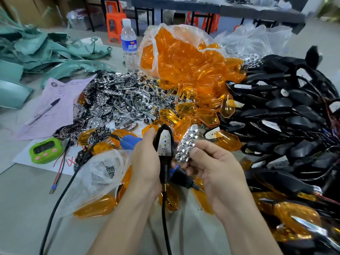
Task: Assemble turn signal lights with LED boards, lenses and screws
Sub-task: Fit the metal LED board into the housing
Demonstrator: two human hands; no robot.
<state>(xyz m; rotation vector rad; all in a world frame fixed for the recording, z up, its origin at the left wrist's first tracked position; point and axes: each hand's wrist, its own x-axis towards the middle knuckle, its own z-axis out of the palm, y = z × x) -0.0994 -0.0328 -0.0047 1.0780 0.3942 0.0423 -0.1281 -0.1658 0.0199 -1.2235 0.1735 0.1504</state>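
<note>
Nearest, the left hand [145, 162] curls its fingers round 1 black housing [166, 167], holding it upright above the table with the white LED board [165, 144] seated in it and facing the camera. Just beside it, the right hand [217, 166] pinches a chrome reflector [186, 144] by its lower end between thumb and fingertips. The reflector is tilted, its edge close to the housing; I cannot tell whether the 2 touch. The reflector looks light, thin and stiff, and its faceted plating would probably smudge or scratch, so the rim is the place to hold it. The housing seems rigid, best gripped on the shell's sides, since the ribbed stem below will likely flex. Under the hands lies a black-and-blue electric screwdriver [182, 175], its cable [60, 196] trailing left past a clear bag [99, 170] and a green timer [45, 150]. Loose amber lenses [207, 116] lie beyond. Behind them a heap of chrome reflectors [119, 100] sits to the left, a bag of lenses [184, 57] in the middle and a stack of black housings [285, 111] to the right. Farthest stands a water bottle [128, 43].
</note>
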